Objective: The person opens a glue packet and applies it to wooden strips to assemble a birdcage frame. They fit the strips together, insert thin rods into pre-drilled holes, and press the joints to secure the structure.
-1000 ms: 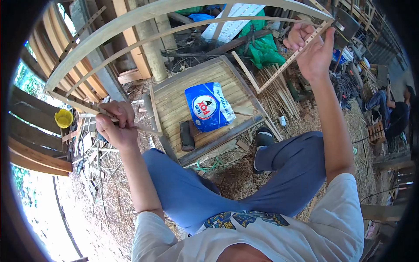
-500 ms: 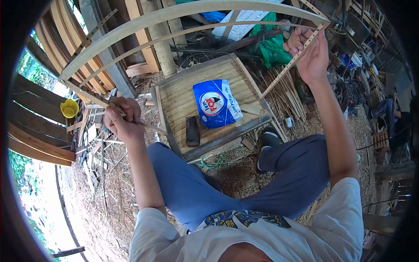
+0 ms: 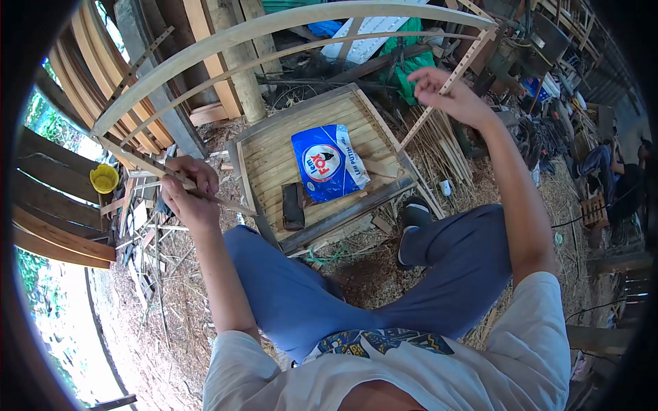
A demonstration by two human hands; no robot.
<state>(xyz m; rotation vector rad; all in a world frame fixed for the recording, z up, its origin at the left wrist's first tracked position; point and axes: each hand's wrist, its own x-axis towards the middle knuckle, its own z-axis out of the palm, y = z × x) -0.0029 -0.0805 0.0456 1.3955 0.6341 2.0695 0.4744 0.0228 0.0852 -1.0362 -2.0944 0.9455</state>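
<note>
A frame of two long curved bamboo slats point(image 3: 274, 27) arches in front of me, closed at each end by a thin perforated strip. My left hand point(image 3: 186, 192) grips the left end strip point(image 3: 137, 163) in a closed fist. My right hand point(image 3: 449, 96) is below the frame's right corner, fingers spread, touching the right perforated strip point(image 3: 473, 51) without closing on it. I sit with my legs in blue trousers point(image 3: 425, 274) spread on the straw-covered ground.
A slatted bamboo panel point(image 3: 271, 154) lies on the ground ahead, with a blue bag point(image 3: 327, 163) and a dark block point(image 3: 293, 205) on it. Bamboo sticks point(image 3: 439, 144) lie at its right. A yellow cup point(image 3: 104, 179) stands left. Another person point(image 3: 617, 181) sits far right.
My right hand has let go of the frame's upper right corner and slid down and left along the strip, fingers opening. The left hand keeps its grip.
</note>
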